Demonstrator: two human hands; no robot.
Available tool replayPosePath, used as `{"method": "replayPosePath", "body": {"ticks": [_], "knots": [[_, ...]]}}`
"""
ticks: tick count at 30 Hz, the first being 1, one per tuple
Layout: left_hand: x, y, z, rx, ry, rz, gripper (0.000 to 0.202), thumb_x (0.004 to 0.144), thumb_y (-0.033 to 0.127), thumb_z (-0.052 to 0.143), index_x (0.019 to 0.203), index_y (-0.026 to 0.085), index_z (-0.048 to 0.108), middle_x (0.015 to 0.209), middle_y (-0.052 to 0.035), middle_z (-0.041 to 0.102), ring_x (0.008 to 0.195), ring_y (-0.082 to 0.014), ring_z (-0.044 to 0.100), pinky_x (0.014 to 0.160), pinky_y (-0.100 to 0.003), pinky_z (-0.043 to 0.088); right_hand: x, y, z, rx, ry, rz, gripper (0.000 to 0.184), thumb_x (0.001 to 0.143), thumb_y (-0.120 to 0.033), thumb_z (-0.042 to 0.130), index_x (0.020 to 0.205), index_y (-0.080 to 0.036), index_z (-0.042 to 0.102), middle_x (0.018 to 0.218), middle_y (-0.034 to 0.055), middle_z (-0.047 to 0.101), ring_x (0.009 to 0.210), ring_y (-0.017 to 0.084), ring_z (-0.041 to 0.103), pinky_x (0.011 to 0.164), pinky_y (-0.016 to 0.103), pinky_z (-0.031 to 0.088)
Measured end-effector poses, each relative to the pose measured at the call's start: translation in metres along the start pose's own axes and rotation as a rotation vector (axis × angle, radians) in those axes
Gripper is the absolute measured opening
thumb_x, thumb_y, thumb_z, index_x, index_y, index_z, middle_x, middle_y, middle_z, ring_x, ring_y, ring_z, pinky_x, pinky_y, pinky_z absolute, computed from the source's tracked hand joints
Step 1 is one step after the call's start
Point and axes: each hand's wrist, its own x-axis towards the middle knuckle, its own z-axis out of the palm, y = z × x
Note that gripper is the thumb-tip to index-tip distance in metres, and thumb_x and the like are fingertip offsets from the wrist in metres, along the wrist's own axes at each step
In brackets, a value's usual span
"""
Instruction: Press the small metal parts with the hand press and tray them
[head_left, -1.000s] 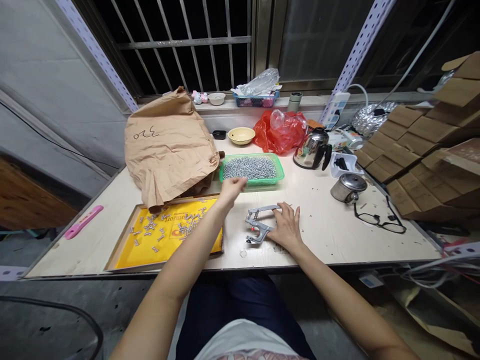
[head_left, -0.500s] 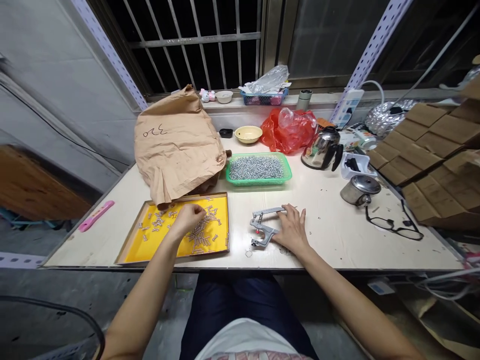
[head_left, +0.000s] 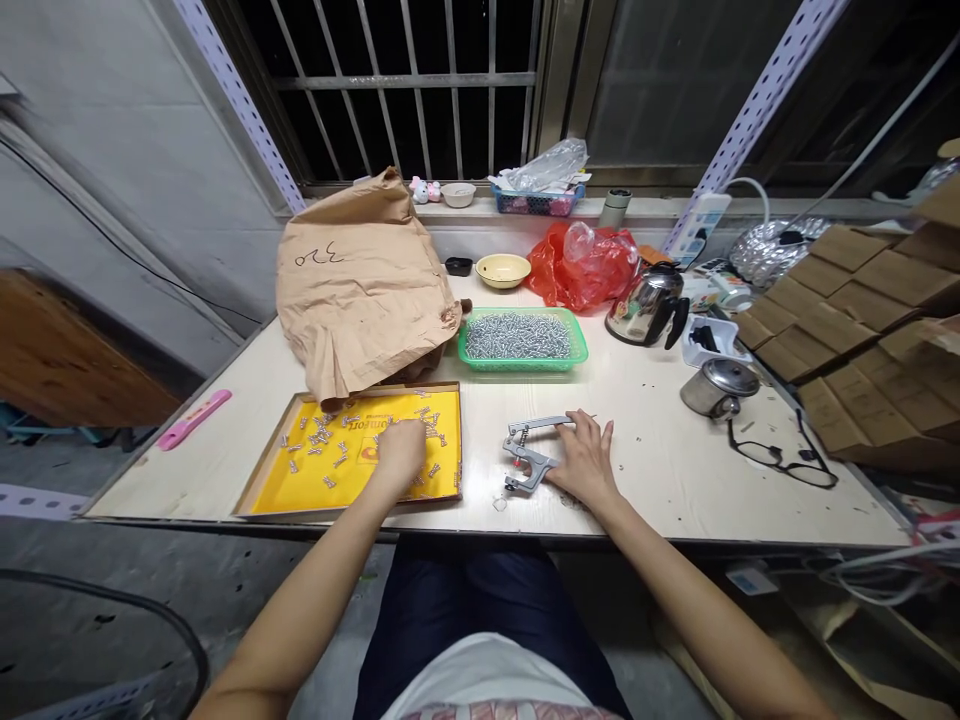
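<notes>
My left hand point(head_left: 403, 452) is closed, knuckles up, low over a shallow cardboard tray point(head_left: 266, 455) with a yellow printed bottom. Its fingertips are hidden, so what they hold cannot be made out. Small silvery metal pieces point(head_left: 321, 430) lie scattered in the tray around it. On the table to the right, my right hand point(head_left: 586, 455) grips grey hand pliers point(head_left: 531, 466) with a spring and a red tip between the jaws. The index finger lies at the upper handle and the thumb at the lower frame; the other fingers are spread.
A green basket point(head_left: 577, 352) full of small metal parts stands behind the tray and pliers. A large brown paper bag point(head_left: 360, 290) overhangs the tray's back edge. To the right are a kettle point(head_left: 646, 308), a metal cup point(head_left: 718, 390) and glasses point(head_left: 784, 457). A pink-handled tool point(head_left: 193, 420) lies left.
My left hand has shifted slightly right and turned knuckles-up over the pieces piled there. More of the yellow print now shows to its left. My right hand and the pliers stay put.
</notes>
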Motion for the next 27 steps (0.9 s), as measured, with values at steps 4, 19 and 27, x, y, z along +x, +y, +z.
{"method": "replayPosePath", "body": {"ticks": [4,19,27], "knots": [[-0.009,0.007,-0.001,-0.378,0.129,-0.067,0.012,0.069,0.018,0.05,0.064,0.015,0.06,0.071,-0.0123,0.063,0.072,-0.0242,0.058,0.061,-0.029,0.038,0.001,0.0,-0.002,0.015,-0.002,0.008,0.077,0.058,-0.076,0.049,0.105,-0.015,0.055,0.125,0.0171,0.044,0.124,0.034,0.029,0.102,0.064,0.006],[-0.044,0.094,0.045,-1.173,-0.263,0.047,0.022,0.062,0.033,0.06,0.057,0.012,0.06,0.051,-0.0002,0.053,0.047,-0.0086,0.043,0.048,-0.021,0.031,0.002,-0.003,-0.008,0.003,0.061,-0.013,0.065,0.068,-0.061,0.049,0.111,-0.013,0.047,0.137,0.0199,0.03,0.13,0.035,0.017,0.1,0.065,0.002],[-0.041,0.096,0.04,-0.958,-0.301,0.084,0.014,0.058,0.021,0.054,0.046,0.014,0.052,0.042,0.0032,0.041,0.041,-0.0064,0.034,0.043,-0.021,0.024,0.001,-0.007,-0.011,-0.024,0.056,-0.045,0.065,0.069,-0.058,0.048,0.114,-0.011,0.044,0.142,0.0211,0.02,0.132,0.036,0.012,0.099,0.065,-0.001]]}}
